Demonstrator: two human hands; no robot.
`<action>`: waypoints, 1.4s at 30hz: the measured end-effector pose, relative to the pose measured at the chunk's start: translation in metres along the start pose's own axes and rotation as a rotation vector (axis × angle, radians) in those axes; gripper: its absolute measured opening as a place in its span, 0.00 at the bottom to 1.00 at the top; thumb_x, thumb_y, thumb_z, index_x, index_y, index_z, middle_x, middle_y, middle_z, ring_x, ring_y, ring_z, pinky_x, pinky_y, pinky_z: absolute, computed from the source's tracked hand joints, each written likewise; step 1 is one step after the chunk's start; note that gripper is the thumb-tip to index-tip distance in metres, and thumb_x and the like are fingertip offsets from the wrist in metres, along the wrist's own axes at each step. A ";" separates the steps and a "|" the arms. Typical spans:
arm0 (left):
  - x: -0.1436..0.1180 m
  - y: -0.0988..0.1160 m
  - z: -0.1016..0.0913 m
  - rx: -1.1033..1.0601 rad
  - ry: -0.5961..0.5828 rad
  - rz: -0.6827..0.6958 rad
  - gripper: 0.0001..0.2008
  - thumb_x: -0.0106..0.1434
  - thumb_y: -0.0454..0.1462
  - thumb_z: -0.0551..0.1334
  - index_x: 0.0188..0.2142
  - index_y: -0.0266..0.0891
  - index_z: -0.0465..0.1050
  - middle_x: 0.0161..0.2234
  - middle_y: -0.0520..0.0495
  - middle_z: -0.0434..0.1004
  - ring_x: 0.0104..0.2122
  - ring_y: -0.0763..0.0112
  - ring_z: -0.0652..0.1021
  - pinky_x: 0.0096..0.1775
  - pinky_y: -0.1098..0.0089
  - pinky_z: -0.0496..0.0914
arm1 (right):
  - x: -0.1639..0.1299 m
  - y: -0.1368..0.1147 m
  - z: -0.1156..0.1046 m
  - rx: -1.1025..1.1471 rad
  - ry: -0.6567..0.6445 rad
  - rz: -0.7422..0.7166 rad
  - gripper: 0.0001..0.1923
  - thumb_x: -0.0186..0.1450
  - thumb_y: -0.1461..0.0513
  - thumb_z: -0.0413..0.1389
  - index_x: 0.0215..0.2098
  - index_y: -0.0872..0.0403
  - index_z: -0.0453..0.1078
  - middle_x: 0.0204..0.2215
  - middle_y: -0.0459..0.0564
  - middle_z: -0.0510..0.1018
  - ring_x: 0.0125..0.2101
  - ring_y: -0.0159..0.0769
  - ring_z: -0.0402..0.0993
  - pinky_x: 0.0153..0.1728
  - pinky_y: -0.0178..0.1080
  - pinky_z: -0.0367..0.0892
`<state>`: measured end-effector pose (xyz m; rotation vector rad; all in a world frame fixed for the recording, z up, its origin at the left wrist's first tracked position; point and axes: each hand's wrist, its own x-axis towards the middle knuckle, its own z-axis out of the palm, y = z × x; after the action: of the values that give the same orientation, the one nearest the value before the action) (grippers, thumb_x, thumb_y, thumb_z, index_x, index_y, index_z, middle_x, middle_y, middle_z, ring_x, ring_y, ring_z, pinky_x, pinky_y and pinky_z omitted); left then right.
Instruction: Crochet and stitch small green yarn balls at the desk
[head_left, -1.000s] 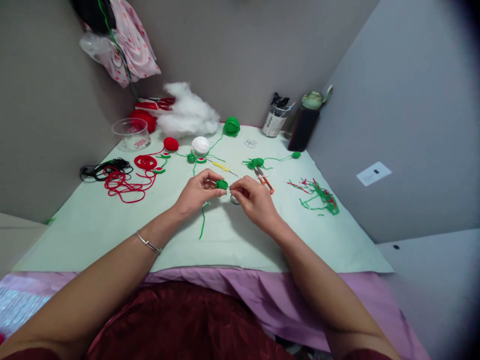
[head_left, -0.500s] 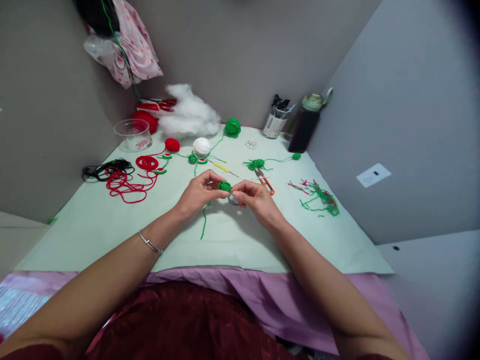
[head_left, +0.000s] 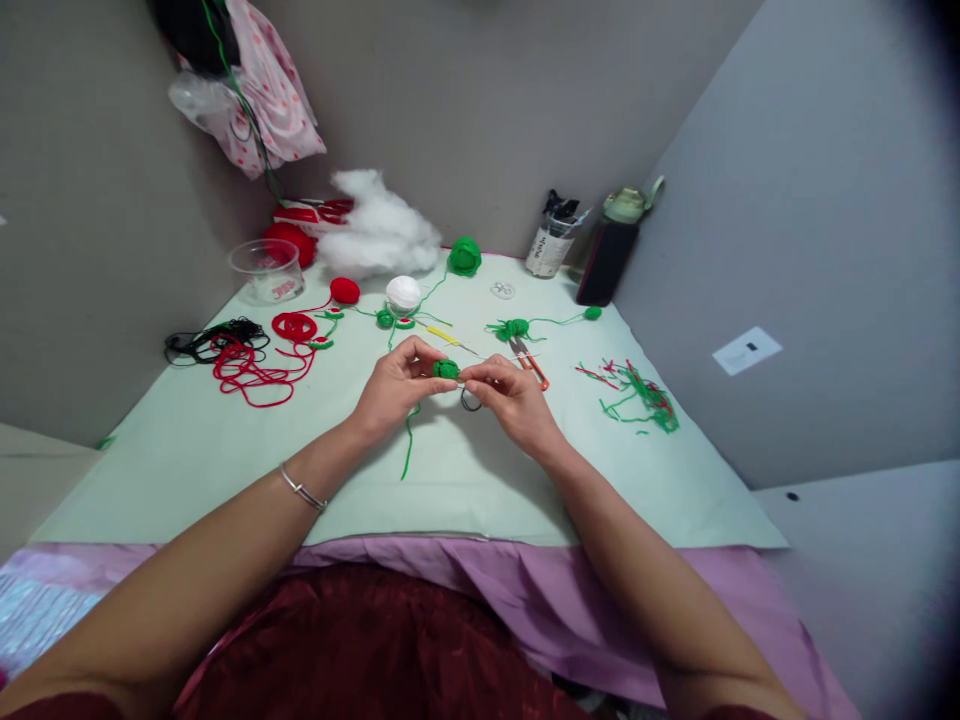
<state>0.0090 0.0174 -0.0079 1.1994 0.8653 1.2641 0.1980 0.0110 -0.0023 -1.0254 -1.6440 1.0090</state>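
Between the thumb and fingers of my left hand (head_left: 397,388) is a small round green crocheted piece (head_left: 445,369). A green yarn tail (head_left: 408,445) hangs down below that hand onto the table. My right hand (head_left: 517,398) pinches close against the piece's right side, and a dark loop of black thread (head_left: 470,402) dangles under its fingertips. Whether a needle is in that pinch is too small to tell. Just beyond the hands lie a yellow-handled crochet hook (head_left: 442,335) and orange-handled thread snips (head_left: 534,368).
Red yarn (head_left: 259,375) and black yarn (head_left: 217,341) lie at left. Behind are a clear tub (head_left: 266,275), white stuffing (head_left: 379,230), a white ball (head_left: 403,293) and a green yarn ball (head_left: 464,257). Yarn scraps (head_left: 649,395), a pen cup (head_left: 550,250) and a bottle (head_left: 611,250) stand right.
The green crocheted piece has tipped and shifted slightly left in my left hand. My right fingertips have shifted slightly, and the black loop below them shows more fully.
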 end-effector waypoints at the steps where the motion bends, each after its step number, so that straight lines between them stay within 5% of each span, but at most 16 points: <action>1: 0.000 0.000 0.000 0.002 0.001 0.000 0.20 0.44 0.34 0.77 0.33 0.38 0.69 0.31 0.53 0.77 0.33 0.73 0.76 0.38 0.69 0.68 | 0.000 0.000 -0.001 0.006 -0.019 0.008 0.09 0.62 0.56 0.63 0.35 0.53 0.80 0.29 0.47 0.70 0.29 0.30 0.66 0.31 0.36 0.62; 8: -0.002 -0.004 0.001 -0.014 -0.006 -0.026 0.18 0.45 0.33 0.76 0.32 0.38 0.70 0.30 0.53 0.77 0.31 0.73 0.76 0.36 0.71 0.68 | -0.001 0.006 0.005 0.302 -0.099 0.235 0.15 0.56 0.54 0.68 0.32 0.56 0.74 0.23 0.43 0.73 0.22 0.27 0.65 0.27 0.35 0.62; 21: -0.003 -0.001 0.004 0.043 -0.006 0.009 0.20 0.43 0.35 0.78 0.31 0.38 0.69 0.31 0.53 0.78 0.31 0.73 0.76 0.35 0.70 0.70 | 0.000 0.005 0.013 0.388 -0.042 0.262 0.18 0.53 0.53 0.71 0.29 0.56 0.71 0.20 0.41 0.73 0.20 0.26 0.66 0.25 0.33 0.62; 30: -0.003 -0.007 0.002 0.218 -0.021 0.201 0.14 0.50 0.36 0.75 0.34 0.39 0.75 0.33 0.51 0.74 0.35 0.69 0.77 0.41 0.65 0.72 | 0.003 0.007 0.002 0.495 -0.081 0.439 0.20 0.47 0.58 0.74 0.33 0.56 0.74 0.25 0.45 0.80 0.26 0.29 0.76 0.33 0.35 0.74; 34: -0.001 -0.011 0.000 0.258 -0.069 0.155 0.13 0.50 0.36 0.74 0.34 0.39 0.75 0.33 0.50 0.74 0.35 0.68 0.77 0.41 0.65 0.72 | 0.002 0.004 -0.003 0.577 -0.110 0.539 0.23 0.47 0.59 0.74 0.38 0.56 0.74 0.27 0.48 0.82 0.27 0.31 0.78 0.36 0.36 0.76; 42: -0.003 0.001 0.001 0.203 -0.112 -0.064 0.16 0.51 0.41 0.75 0.38 0.39 0.78 0.33 0.48 0.80 0.33 0.66 0.78 0.38 0.65 0.71 | 0.007 -0.008 -0.004 0.038 0.042 0.155 0.09 0.60 0.57 0.63 0.31 0.55 0.77 0.23 0.45 0.76 0.21 0.28 0.68 0.24 0.34 0.63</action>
<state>0.0095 0.0139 -0.0067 1.3781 0.9591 1.0661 0.1989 0.0156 0.0084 -1.1552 -1.5237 1.1087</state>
